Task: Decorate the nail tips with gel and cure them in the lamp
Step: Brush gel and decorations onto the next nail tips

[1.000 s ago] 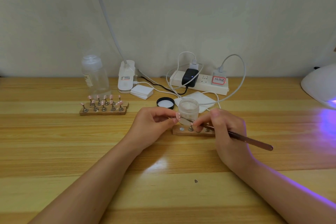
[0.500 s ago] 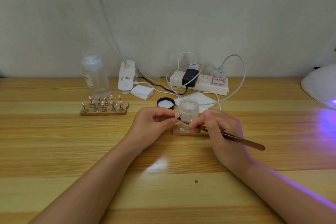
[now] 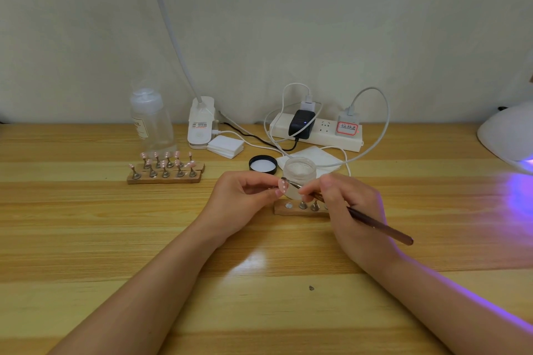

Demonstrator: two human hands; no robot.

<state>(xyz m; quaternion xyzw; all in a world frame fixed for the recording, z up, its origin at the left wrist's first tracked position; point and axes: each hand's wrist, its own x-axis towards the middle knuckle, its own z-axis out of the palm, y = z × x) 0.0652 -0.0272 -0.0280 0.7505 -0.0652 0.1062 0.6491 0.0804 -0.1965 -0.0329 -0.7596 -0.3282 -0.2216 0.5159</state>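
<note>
— What has changed for us in the last second?

— Our brush tip was down by the wooden stand in front of the gel jar; now it has come up to the pink nail tip, which already shows white dots. We judge we are placing another dot, so decorating goes on and curing has not begun.

— Where is the nail tip?

— Just left of the jar, pinched in the grip of our left hand, fingers curled, wrist resting on the table.

— And the right hand?

— To the right of the jar and in front of it, fingers clamped on the brush like a pen, the handle trailing away to the right.

— The lamp?

— Far right of the jar, glowing violet. The rack of finished tips stands well left of the jar, the black lid just behind and left of it.
</note>
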